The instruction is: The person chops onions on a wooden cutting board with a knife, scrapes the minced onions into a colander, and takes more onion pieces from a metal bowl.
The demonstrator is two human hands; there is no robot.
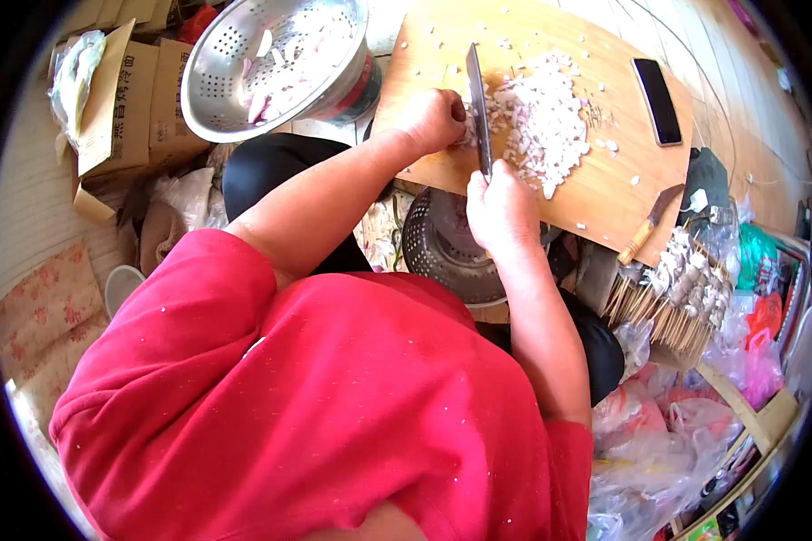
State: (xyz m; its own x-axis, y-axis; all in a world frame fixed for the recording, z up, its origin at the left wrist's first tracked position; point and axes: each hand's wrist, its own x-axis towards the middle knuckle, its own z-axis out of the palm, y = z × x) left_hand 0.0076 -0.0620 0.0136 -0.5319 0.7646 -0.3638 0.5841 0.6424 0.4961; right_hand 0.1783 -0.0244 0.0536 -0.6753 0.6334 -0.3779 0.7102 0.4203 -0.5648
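Observation:
My right hand (503, 209) grips the handle of a large knife (480, 108), whose blade stands on edge across the wooden board (595, 41). Just left of the blade, my left hand (431, 119) rests on the board with its fingers curled; what they hold, if anything, is hidden. Chopped pale purple onion (546, 126) lies in a heap to the right of the blade, with small bits scattered around it.
A metal colander (209, 68) with onion pieces stands at the upper left. On the board's right lie a phone (657, 101) and a small knife (650, 225). Skewers (681, 288) sit beyond the lower right corner. Another colander (447, 257) is below the board. A cardboard box (144, 108) stands left.

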